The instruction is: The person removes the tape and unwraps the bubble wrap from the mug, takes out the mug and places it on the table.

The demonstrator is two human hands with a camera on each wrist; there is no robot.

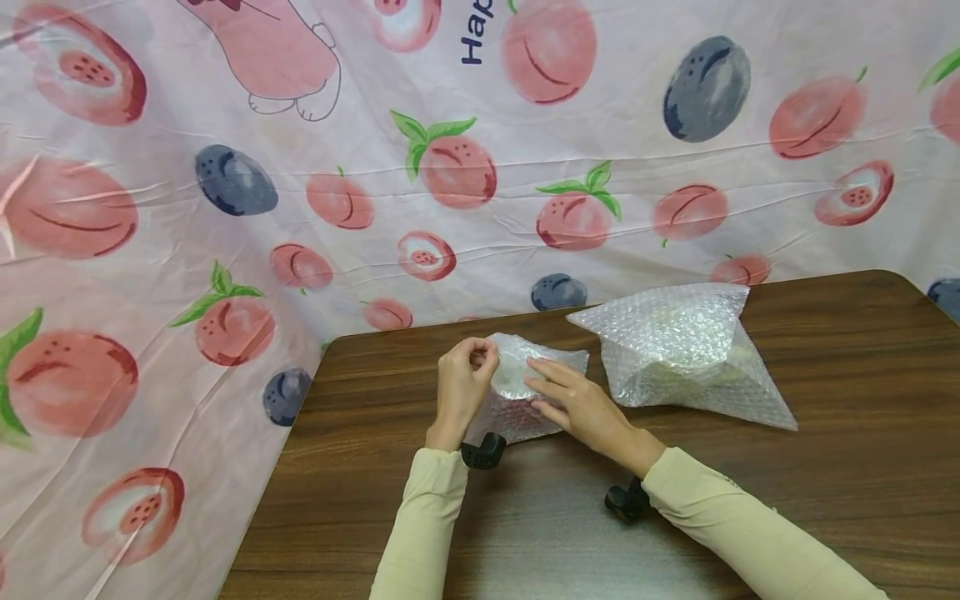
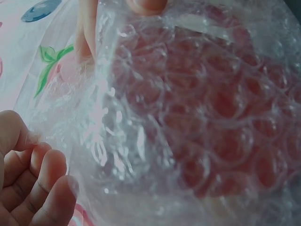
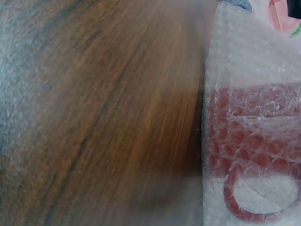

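Note:
A small bubble-wrap bag [image 1: 517, 408] stands on the brown wooden table [image 1: 825, 517], with a red mug inside it. The mug [image 3: 254, 150] and its handle show through the wrap in the right wrist view. In the left wrist view the red mug [image 2: 225, 132] fills the frame behind the bubbles. My left hand [image 1: 480, 358] pinches the bag's top edge on the left side, and its curled fingers [image 2: 42, 183] lie beside the wrap. My right hand [image 1: 536, 379] rests on the bag's right side with its fingers straight, their tips at the opening.
A larger bubble-wrap bundle [image 1: 682, 350] lies on the table just right of the small bag. A pink fruit-print cloth [image 1: 225, 208] hangs behind and to the left of the table. Black camera mounts [image 1: 483, 452] sit at both wrists.

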